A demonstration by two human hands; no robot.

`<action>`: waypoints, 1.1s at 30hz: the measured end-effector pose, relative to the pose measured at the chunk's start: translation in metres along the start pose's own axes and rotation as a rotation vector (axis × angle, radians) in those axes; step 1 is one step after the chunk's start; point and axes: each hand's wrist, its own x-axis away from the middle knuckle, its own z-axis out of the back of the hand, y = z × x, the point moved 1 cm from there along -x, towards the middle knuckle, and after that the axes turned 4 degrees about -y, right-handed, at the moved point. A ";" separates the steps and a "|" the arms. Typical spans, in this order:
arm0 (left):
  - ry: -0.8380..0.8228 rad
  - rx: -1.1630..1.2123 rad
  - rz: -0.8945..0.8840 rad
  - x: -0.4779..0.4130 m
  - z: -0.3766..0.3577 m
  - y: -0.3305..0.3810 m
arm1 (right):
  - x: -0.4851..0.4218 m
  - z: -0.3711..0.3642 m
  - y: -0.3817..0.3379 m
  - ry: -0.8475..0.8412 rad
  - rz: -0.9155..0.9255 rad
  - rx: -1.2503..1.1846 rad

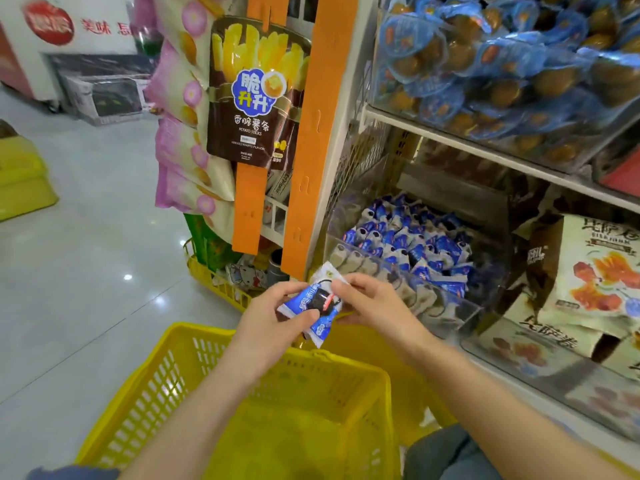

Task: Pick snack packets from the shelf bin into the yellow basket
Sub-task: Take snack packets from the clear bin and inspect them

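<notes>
The left hand [273, 320] and right hand [370, 303] hold blue-and-white snack packets [316, 302] between them, each grip pinching closed on one end, above the yellow basket [194, 344], just before the clear shelf bin [381, 263]. A hanging brown bag [256, 95] reads "POTATO STICKS".

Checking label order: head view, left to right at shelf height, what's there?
Pink packets → potato sticks bag → wide orange strip → blue packets → cream bags.
</notes>
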 end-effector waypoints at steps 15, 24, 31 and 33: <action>0.041 0.270 -0.129 0.020 0.002 0.006 | 0.000 -0.022 0.025 -0.184 -0.252 -0.373; -0.050 0.030 -0.196 0.019 0.003 -0.005 | 0.008 -0.026 0.025 -0.356 -0.309 -0.245; 0.066 -0.117 -0.120 0.016 0.004 -0.017 | 0.004 -0.025 0.023 -0.042 0.209 0.037; 0.057 -0.119 -0.108 0.016 0.002 -0.018 | 0.004 -0.025 0.022 -0.024 0.252 0.066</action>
